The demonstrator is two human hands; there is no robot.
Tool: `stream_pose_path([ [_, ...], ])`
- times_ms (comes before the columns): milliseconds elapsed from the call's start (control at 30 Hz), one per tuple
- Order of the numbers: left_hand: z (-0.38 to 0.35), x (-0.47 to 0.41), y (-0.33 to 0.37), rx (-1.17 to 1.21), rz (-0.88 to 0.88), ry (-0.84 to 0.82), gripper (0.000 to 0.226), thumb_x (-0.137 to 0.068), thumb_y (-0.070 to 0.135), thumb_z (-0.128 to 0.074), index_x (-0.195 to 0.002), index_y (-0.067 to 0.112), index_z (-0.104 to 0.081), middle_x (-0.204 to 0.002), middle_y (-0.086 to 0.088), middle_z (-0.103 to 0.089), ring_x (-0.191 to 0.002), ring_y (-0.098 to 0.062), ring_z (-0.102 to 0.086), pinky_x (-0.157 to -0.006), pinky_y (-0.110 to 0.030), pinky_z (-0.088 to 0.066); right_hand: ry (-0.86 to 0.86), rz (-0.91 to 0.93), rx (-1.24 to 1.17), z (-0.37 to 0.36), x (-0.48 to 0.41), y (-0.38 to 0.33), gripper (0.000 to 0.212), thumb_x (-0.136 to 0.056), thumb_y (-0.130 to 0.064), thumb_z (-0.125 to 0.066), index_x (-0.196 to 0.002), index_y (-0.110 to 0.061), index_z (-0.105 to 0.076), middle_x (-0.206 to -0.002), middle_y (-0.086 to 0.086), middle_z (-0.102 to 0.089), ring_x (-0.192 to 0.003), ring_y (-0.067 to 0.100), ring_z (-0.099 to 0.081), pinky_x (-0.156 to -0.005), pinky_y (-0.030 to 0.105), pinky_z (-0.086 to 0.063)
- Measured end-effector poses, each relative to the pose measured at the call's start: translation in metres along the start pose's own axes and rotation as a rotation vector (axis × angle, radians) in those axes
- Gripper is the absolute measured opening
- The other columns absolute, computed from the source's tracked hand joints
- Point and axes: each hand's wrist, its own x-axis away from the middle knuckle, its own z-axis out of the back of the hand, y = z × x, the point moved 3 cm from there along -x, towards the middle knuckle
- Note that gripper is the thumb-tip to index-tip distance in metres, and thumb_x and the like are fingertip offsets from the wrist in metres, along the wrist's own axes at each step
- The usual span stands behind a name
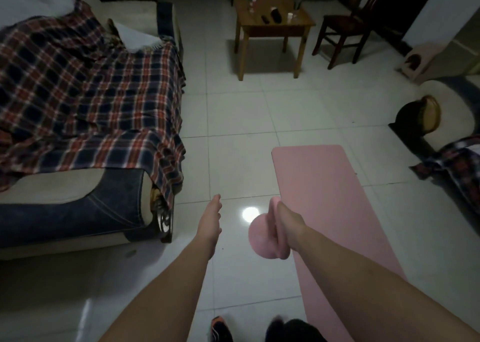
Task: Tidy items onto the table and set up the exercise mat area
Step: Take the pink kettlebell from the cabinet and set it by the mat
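A pink exercise mat [322, 186] lies unrolled on the tiled floor at the right of centre. My right hand [287, 222] grips the handle of a pink kettlebell [259, 238], which hangs above the floor at the mat's left edge. My left hand [211, 219] is stretched forward over the tiles with straight fingers and holds nothing. A small wooden table [272, 22] stands at the far end of the room with bottles and small dark items on its top.
A sofa [78, 206] draped with a plaid blanket [85, 87] fills the left side. A dark wooden chair [345, 27] stands right of the table. Another seat with a plaid cloth [457, 160] sits at the right edge. My shoes [220, 328] show at the bottom.
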Motion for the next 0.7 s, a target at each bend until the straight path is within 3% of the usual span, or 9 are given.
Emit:
stream_pose_path([
  [133,-0.026,-0.064,0.04,-0.02,0.019,-0.016,0.059,-0.097,0.054,-0.035,-0.15,0.028,-0.031,-0.154,0.005,-0.035,-0.142,-0.017,-0.031,-0.114,-0.043,-0.025,-0.047,0.017,0.0,-0.015,-0.041,-0.066,0.029,-0.05,-0.044,-0.054,-0.062,-0.018,-0.049,-0.064,0.0,-0.051,-0.067,0.028,-0.048,-0.062,0.039,-0.036],
  [300,-0.065,-0.141,0.102,-0.092,0.006,0.022,0.057,-0.098,0.054,-0.034,-0.149,0.027,-0.034,-0.155,0.006,-0.034,-0.142,-0.018,-0.031,-0.116,-0.044,-0.024,-0.134,0.035,0.026,-0.032,-0.106,-0.142,0.057,-0.084,-0.063,-0.051,-0.092,-0.01,-0.067,-0.093,0.004,-0.069,-0.083,0.022,-0.064,-0.081,0.034,-0.048],
  [400,-0.085,-0.187,0.142,-0.12,-0.006,0.046,0.055,-0.099,0.052,-0.034,-0.149,0.029,-0.034,-0.154,0.007,-0.034,-0.142,-0.017,-0.03,-0.117,-0.045,-0.023,-0.152,0.046,0.057,-0.035,-0.135,-0.189,0.067,-0.083,-0.071,-0.046,-0.095,-0.009,-0.067,-0.087,0.006,-0.068,-0.087,0.025,-0.065,-0.089,0.036,-0.049],
  [533,-0.109,-0.243,0.178,-0.116,-0.002,0.055,0.054,-0.099,0.051,-0.033,-0.149,0.031,-0.032,-0.155,0.007,-0.033,-0.143,-0.016,-0.029,-0.117,-0.043,-0.024,-0.158,0.039,0.051,-0.033,-0.166,-0.252,0.066,-0.084,-0.07,-0.045,-0.094,-0.008,-0.065,-0.075,0.006,-0.06,-0.077,0.027,-0.061,-0.07,0.032,-0.045],
  [700,-0.133,-0.32,0.207,-0.064,0.03,0.049,0.056,-0.099,0.052,-0.035,-0.15,0.031,-0.031,-0.155,0.006,-0.032,-0.143,-0.016,-0.03,-0.117,-0.044,-0.024,-0.161,0.023,0.001,-0.043,-0.216,-0.324,0.058,-0.08,-0.065,-0.05,-0.087,-0.01,-0.063,-0.072,0.004,-0.058,-0.073,0.024,-0.059,-0.073,0.034,-0.045],
])
